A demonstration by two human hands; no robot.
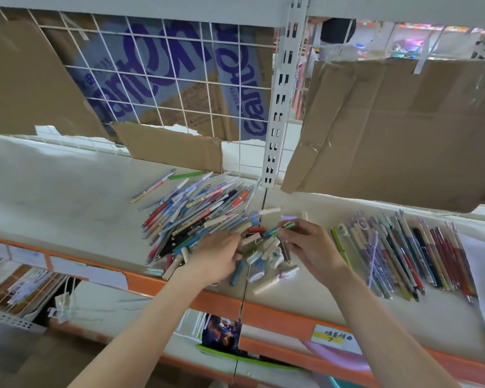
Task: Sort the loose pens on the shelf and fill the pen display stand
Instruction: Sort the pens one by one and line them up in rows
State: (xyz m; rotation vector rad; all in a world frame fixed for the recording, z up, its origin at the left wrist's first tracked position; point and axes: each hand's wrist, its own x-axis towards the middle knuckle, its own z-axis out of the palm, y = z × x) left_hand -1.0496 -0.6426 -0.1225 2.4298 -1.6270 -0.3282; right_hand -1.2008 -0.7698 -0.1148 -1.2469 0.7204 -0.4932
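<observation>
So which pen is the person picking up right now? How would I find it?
Find the white shelf with the orange front edge, then the messy pile of pens in its middle. Just right of the pile, the right hand pinches a green pen in its fingers. It is the only pen lifted off the shelf.

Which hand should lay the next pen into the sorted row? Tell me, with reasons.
The right hand. It already pinches a green pen and sits beside the sorted row. The left hand rests on the loose pile, farther away.
</observation>
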